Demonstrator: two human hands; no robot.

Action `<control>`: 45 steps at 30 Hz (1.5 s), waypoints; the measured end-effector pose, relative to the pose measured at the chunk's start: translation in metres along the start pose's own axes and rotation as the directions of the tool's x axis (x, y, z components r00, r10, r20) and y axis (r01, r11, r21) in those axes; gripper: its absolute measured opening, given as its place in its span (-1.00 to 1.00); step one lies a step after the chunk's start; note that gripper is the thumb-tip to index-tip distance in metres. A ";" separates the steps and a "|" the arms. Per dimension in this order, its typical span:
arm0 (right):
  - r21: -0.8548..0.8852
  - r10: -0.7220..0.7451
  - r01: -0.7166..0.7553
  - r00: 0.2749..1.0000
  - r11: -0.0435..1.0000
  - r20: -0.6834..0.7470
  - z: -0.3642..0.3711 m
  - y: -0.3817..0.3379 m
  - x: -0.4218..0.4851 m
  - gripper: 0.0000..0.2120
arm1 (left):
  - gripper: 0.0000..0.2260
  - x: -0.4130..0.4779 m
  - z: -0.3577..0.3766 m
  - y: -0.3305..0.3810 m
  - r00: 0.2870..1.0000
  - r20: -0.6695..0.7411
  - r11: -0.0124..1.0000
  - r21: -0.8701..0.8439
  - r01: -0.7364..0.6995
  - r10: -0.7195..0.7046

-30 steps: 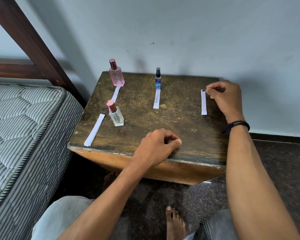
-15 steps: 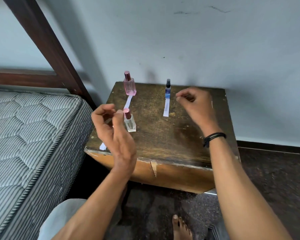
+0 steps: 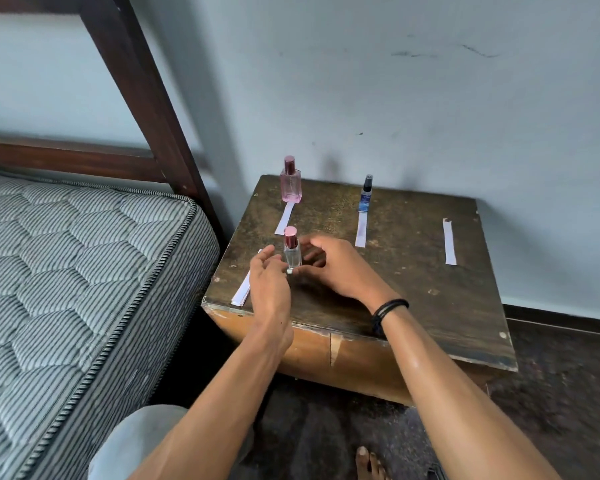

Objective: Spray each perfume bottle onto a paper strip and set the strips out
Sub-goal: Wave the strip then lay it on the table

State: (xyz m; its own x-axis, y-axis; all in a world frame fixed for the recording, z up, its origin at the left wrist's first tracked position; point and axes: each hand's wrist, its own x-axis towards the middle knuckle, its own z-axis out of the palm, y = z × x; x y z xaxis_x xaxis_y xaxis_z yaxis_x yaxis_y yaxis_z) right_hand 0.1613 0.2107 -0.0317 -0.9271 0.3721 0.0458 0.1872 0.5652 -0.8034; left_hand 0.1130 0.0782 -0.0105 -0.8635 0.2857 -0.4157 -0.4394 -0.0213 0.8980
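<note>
A small clear bottle with a pink cap [image 3: 292, 255] stands near the left front of the wooden table [image 3: 413, 292]. My left hand [image 3: 269, 282] is open just left of it, and my right hand [image 3: 338, 268] is cupped around its right side, thumb at its base. At the back stand a pink bottle [image 3: 290, 184] and a slim blue bottle [image 3: 367, 196], each with a paper strip [image 3: 284, 218] [image 3: 361, 229] in front. A third strip [image 3: 449, 242] lies alone at the right. A stack of blank strips [image 3: 241, 294] lies at the left edge, partly hidden by my left hand.
A striped mattress [image 3: 84, 271] and a dark wooden bed frame [image 3: 146, 98] stand directly left of the table. The wall runs right behind the bottles. My bare foot [image 3: 368, 462] is on the dark floor below the table's front edge.
My right hand left the right-hand strip and came across to the clear bottle. My left hand rose from the front edge and moved to the bottle's left side.
</note>
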 end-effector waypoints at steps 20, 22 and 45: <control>0.023 0.116 -0.114 0.959 0.993 -0.260 -0.077 0.035 -0.039 -0.68 | -0.49 -0.030 0.066 -0.032 0.901 0.393 0.953 0.152 -0.262 0.185; 0.038 0.141 -0.136 0.943 0.990 -0.300 -0.092 0.043 -0.047 -0.68 | -0.51 -0.032 0.082 -0.038 0.877 0.429 0.934 0.172 -0.313 0.215; 0.201 0.298 -0.221 0.708 0.954 -0.640 -0.157 0.114 -0.060 -0.65 | -0.49 -0.006 0.203 -0.054 0.667 0.706 0.791 0.257 -0.555 0.238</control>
State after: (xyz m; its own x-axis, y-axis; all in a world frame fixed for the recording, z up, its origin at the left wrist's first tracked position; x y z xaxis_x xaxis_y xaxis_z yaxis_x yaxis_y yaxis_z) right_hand 0.2894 0.3686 -0.0324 -0.3922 0.9035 0.1728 0.3182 0.3095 -0.8961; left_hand 0.1927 0.2726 -0.0273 -0.5050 0.8622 0.0381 0.1953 0.0712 0.9782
